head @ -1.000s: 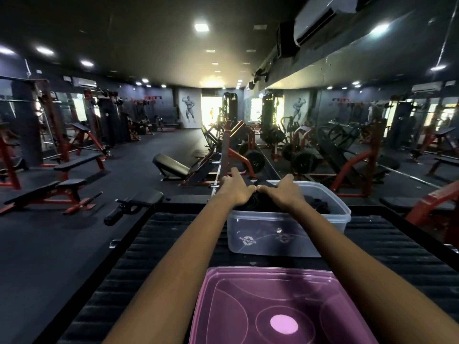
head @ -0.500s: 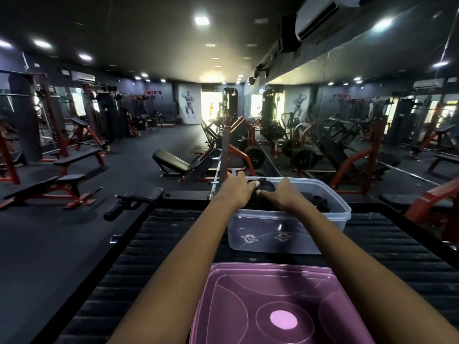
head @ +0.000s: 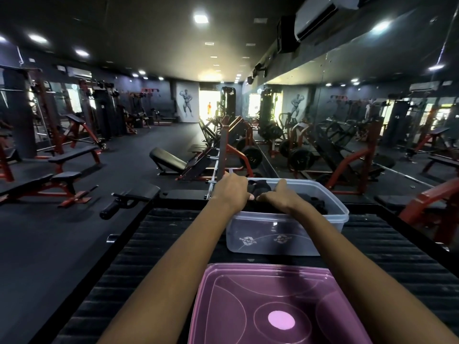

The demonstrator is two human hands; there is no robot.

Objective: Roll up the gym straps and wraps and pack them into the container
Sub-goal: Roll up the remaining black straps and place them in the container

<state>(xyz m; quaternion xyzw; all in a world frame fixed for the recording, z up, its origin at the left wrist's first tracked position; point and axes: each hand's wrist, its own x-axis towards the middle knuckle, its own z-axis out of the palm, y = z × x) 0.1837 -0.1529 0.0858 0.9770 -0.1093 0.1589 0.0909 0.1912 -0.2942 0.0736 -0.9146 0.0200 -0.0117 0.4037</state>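
Note:
A clear plastic container (head: pixel 332 220) stands on a black ribbed mat (head: pixel 159 244), with black straps and wraps (head: pixel 314 203) lying inside. Both my hands reach over its left near corner. My left hand (head: pixel 232 191) grips a black rolled wrap (head: pixel 260 187) at the container's back left. My right hand (head: pixel 278 194) pinches the same wrap from the right side. The fingers of both hands are curled around the dark fabric. How tightly the wrap is rolled is hidden by my hands.
The container's pink lid (head: pixel 273 306) lies flat on the mat close to me. A black handle bar (head: pixel 119 203) sticks out to the left of the mat. Red and black benches and weight machines fill the gym floor beyond; a mirror wall runs along the right.
My hands have shifted slightly left and apart on the wrap, so more of the black roll shows between them. The camera has tilted a little.

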